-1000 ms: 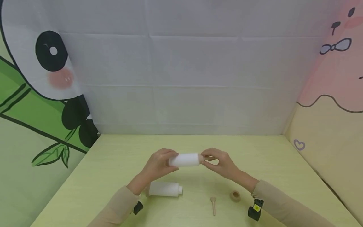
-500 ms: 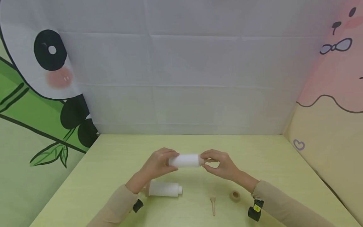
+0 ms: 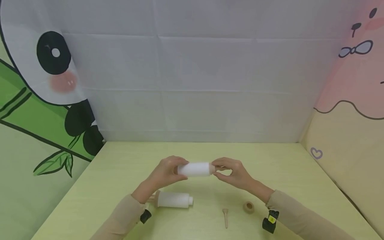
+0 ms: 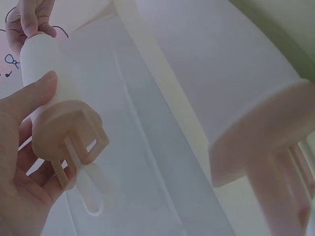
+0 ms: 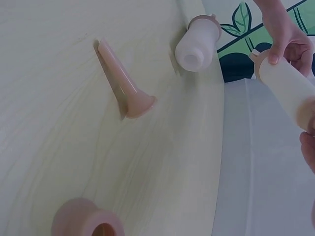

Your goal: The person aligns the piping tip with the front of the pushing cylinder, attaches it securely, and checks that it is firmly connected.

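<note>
While a white bottle (image 3: 194, 169) is held sideways above the table (image 3: 264, 153) by the left hand (image 3: 169, 171), gripped near its beige base (image 4: 64, 128), its beige end piece (image 3: 212, 168) is pinched by the right hand (image 3: 234, 171), a second bottle (image 3: 174, 200) laid on its side below, a flared peg (image 3: 225, 218) and hollow round piece (image 3: 248, 207) set nearby.

In the head view, the left hand (image 3: 167, 171) hid the nine o'clock end of the held bottle (image 3: 194, 169) and the right hand (image 3: 239, 174) part of its three o'clock tip, while edges cut off a blurred bottle (image 4: 221, 64) at two o'clock from the left wrist and a ring (image 5: 74, 220) at seven from the right.
</note>
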The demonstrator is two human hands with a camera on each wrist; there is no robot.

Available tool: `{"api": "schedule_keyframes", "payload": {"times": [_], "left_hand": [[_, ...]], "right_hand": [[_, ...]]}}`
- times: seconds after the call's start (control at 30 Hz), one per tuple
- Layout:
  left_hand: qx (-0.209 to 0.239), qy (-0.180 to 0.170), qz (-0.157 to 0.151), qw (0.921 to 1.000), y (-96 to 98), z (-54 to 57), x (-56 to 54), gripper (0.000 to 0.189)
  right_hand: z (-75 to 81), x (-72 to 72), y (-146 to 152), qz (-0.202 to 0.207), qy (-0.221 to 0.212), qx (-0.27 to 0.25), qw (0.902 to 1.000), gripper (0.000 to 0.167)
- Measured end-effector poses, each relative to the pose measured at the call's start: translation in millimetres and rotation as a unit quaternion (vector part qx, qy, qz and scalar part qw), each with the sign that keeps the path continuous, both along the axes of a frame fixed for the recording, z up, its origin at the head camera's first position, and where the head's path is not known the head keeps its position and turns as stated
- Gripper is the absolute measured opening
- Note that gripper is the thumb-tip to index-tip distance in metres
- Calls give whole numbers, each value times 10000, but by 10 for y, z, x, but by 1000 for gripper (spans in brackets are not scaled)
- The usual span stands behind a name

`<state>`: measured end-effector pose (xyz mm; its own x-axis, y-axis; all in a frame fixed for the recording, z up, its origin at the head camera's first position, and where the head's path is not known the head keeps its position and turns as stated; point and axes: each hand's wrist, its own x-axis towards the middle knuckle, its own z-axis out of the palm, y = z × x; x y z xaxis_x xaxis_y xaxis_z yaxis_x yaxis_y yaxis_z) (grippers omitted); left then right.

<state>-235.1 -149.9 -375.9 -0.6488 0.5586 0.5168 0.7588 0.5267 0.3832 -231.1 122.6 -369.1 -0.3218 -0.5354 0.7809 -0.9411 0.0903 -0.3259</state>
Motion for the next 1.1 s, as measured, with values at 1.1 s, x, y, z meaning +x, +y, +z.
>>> {"api": "schedule_keyframes", "payload": {"times": [1.1], "left_hand": [[-128,1182,203,9927,51,-69,28,44]], "right_hand": [[11,31,18,-292,-119,251,9992,38]]}}
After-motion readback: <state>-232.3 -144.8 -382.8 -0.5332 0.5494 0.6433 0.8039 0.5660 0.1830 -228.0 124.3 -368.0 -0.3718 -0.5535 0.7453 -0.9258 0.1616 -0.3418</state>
